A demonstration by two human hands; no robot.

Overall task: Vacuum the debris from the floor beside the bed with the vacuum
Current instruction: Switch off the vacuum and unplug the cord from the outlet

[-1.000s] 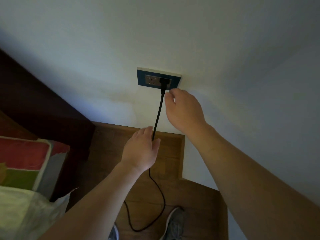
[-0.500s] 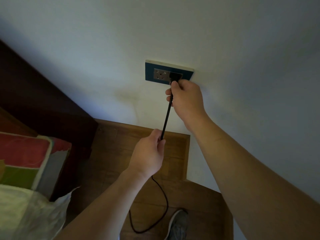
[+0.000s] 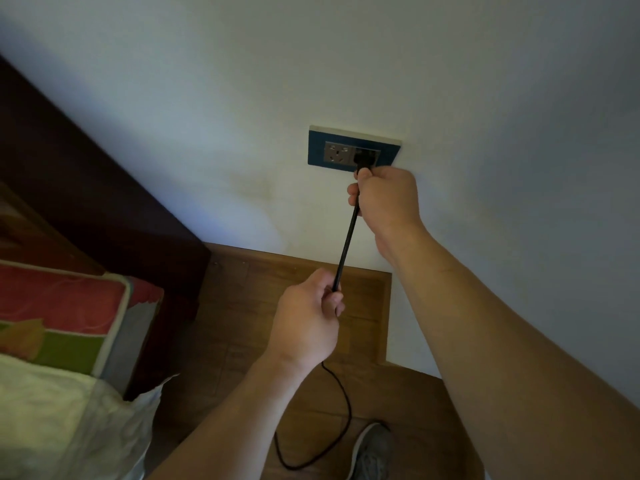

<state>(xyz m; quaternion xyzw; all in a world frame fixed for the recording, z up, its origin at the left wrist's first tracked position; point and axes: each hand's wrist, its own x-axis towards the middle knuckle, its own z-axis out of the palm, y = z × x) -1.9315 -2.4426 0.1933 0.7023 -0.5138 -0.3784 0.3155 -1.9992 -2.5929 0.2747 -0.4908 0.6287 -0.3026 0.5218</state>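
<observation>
1. Right hand (image 3: 388, 199) is curled round the cord (image 3: 346, 244) just under the plug (image 3: 363, 161), which sits in the right outlet of the wall socket (image 3: 332, 150).
2. Left hand (image 3: 308, 323) grips the same cord lower down, and it's taut between them.
3. Vacuum not in view. The cord loops on the floor (image 3: 277, 289) near my shoe (image 3: 372, 452), bed (image 3: 69, 323) at left.
4. Step, my guess: power hookup. Can't tell if I'm seating or pulling.
5. Next, if seating: push the plug home squarely, let go, follow the cord to the vacuum.

Noted just below the wall socket (image 3: 353, 150): bare right hand (image 3: 388, 199); lower, bare left hand (image 3: 304, 320). Both forearms bare. Far below socket: grey sneaker (image 3: 372, 452), paler sole rim.
</observation>
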